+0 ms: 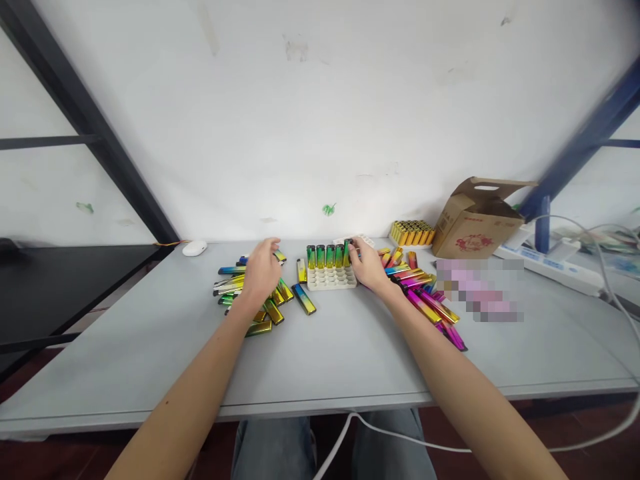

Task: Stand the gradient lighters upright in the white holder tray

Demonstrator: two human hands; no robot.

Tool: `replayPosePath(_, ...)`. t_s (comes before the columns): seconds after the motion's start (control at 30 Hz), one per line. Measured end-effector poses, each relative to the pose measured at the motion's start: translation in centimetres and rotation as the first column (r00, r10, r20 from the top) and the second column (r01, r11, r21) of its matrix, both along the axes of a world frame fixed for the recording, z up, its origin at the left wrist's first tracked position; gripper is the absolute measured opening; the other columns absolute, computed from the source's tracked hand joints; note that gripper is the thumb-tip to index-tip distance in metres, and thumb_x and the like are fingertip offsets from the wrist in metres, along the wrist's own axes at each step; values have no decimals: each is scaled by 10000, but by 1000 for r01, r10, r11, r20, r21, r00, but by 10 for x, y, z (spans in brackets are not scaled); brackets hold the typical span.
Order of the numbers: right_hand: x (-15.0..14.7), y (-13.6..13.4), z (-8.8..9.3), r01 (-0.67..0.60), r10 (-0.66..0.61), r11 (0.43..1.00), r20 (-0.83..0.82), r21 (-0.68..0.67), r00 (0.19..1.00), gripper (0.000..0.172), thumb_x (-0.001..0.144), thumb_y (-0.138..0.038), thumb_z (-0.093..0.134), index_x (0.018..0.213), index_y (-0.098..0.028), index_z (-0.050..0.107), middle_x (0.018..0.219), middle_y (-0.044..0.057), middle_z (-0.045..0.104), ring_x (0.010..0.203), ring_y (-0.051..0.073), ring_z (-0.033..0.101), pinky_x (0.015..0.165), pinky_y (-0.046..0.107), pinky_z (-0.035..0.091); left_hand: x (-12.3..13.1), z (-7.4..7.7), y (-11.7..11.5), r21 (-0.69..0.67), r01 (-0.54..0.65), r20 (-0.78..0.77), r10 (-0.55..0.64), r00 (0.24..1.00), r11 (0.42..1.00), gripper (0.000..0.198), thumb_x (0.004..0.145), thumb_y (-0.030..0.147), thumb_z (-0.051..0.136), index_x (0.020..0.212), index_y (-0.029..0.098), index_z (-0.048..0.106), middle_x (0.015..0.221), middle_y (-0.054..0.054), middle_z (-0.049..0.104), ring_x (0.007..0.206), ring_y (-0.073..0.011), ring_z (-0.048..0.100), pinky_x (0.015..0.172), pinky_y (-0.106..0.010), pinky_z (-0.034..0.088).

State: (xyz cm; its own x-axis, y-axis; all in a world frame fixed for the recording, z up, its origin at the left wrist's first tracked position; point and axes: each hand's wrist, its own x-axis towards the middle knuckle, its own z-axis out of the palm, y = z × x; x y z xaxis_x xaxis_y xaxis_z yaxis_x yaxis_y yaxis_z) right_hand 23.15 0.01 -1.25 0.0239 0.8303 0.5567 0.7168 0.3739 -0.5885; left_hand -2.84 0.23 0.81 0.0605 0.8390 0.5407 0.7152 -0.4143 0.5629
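Observation:
A white tray with rows of holes (332,280) sits in the middle of the table. Along its back row several green-and-yellow lighters (321,257) stand upright. My right hand (369,265) pinches another green lighter (347,255) at the right end of that row, its base at the tray. My left hand (263,270) is over a heap of loose lighters (274,311), mostly yellow, green and blue; its visible fingers are stretched out and nothing shows in them. One blue-and-yellow lighter (304,299) lies in front of the tray, and a yellow one (301,271) is at its left side.
Pink, red and yellow lighters (425,303) lie heaped right of my right hand. Behind are a full tray of golden lighters (413,233), a cardboard box (477,220) and a white power strip (555,267). A white oval case (195,248) sits back left. A white cable (400,437) crosses my lap.

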Motion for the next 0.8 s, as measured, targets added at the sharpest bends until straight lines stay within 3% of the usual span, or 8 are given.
replayPosePath(0.07,1,-1,0,9,-9,1000,34,18,999,307,952,-355,366,1045,-204,618,969,99,691,882,264,621,780,376,445,-4,3,0,73,-38,85,31,996,997,378,836,86,382,1123,217,591,1016,-80,655,1006,-248,615,972,-376,428)
replayPosePath(0.17,3,-2,0,20,-21,1000,79,13,997,300,951,-342,387,1067,-214,632,993,91,707,920,271,637,774,369,447,-8,7,-1,22,-95,54,94,994,995,321,855,133,414,1089,236,608,967,-68,686,950,-265,633,912,-382,441)
replayPosePath(0.33,5,-1,2,1,5,995,58,-103,998,304,945,-322,418,1126,-195,626,1005,85,726,928,243,670,804,344,465,-7,6,0,-124,-223,-334,171,927,967,353,920,211,344,1160,184,602,1007,-121,716,985,-315,644,881,-422,452)
replayPosePath(0.5,0,-9,12,83,-61,983,132,-163,989,257,914,-337,447,999,-194,642,930,77,725,873,244,661,769,336,467,-6,-1,4,-173,-222,-545,94,833,960,305,885,221,460,1126,148,632,1122,-139,705,1107,-311,624,1016,-435,398)
replayPosePath(0.6,-5,-14,17,178,-145,968,186,-176,972,233,868,-337,482,955,-194,643,931,85,715,879,271,649,765,363,468,-7,-6,6,-170,-191,-547,69,835,967,277,874,195,481,1094,164,647,1130,-124,711,1114,-304,626,1057,-457,364)
replayPosePath(0.67,-6,-17,18,218,-197,967,158,-131,968,273,834,-314,509,1040,-183,631,1037,101,698,938,282,639,799,383,473,-9,-8,7,-167,-170,-515,61,855,971,269,859,174,489,1069,176,658,1105,-113,724,1095,-303,637,1051,-464,370)
replayPosePath(0.8,-12,-22,21,202,-210,968,43,147,977,384,815,-213,493,1186,-149,571,1203,130,623,1040,265,605,904,395,461,-12,-5,9,-117,-148,-328,103,939,982,243,850,194,487,995,207,682,1002,-78,750,1018,-282,668,976,-419,442)
